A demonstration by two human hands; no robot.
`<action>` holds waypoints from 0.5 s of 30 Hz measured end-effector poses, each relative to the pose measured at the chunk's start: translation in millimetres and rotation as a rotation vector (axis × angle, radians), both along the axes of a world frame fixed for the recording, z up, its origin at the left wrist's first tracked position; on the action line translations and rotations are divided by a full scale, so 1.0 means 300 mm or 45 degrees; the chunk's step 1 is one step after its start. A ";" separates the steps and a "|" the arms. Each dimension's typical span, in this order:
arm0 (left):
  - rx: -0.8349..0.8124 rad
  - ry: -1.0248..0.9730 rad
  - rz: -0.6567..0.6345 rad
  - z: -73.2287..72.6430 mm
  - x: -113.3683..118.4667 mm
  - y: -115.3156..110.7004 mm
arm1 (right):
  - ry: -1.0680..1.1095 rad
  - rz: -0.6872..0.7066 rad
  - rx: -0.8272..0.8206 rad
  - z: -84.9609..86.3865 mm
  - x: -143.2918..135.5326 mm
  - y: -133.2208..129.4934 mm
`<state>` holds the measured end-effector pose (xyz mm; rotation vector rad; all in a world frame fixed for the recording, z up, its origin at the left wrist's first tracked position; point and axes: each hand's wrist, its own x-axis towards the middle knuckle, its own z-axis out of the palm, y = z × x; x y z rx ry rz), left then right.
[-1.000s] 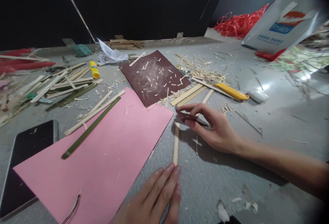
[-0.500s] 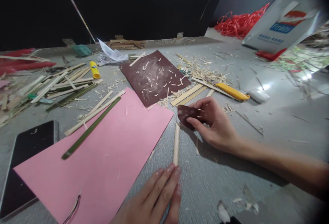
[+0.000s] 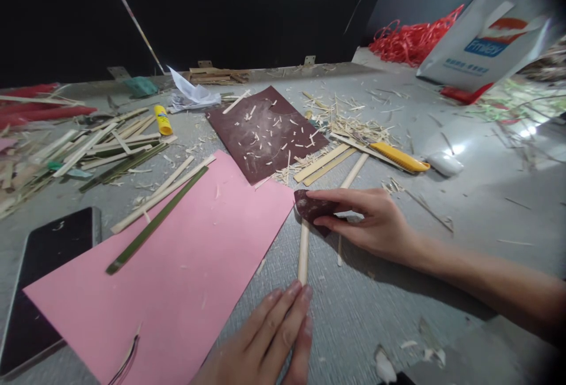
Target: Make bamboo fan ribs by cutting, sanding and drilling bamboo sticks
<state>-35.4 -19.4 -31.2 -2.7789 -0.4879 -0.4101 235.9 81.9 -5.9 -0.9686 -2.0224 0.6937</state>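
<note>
A pale bamboo strip (image 3: 303, 252) lies on the grey table, its near end under the fingertips of my left hand (image 3: 272, 338), which presses it down. My right hand (image 3: 371, 220) pinches a small folded piece of brown sandpaper (image 3: 312, 205) between thumb and fingers. That piece covers the strip's far end. To the left is a pink sheet (image 3: 177, 279) with a green strip (image 3: 157, 220) and pale strips on it. A larger brown sandpaper sheet (image 3: 265, 137), sprinkled with shavings, lies beyond.
A yellow cutter (image 3: 400, 157) lies right of the shavings. At the left are a phone (image 3: 48, 279), a yellow glue stick (image 3: 163, 120) and piled strips (image 3: 101, 143). Red string (image 3: 411, 43) and a white bag (image 3: 486, 43) stand at the back right.
My right hand has shifted slightly left, its fingers now straighter, and the folded sandpaper has moved onto the strip's far end. My left hand has stayed in place.
</note>
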 end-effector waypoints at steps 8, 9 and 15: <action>0.007 0.037 -0.016 0.007 -0.003 0.002 | -0.117 0.045 -0.003 0.018 0.005 0.002; 0.016 0.032 -0.016 0.005 -0.003 0.001 | -0.135 0.049 0.020 0.021 0.005 0.004; 0.011 0.007 -0.010 0.000 -0.002 -0.001 | -0.190 0.042 0.254 0.033 0.000 0.007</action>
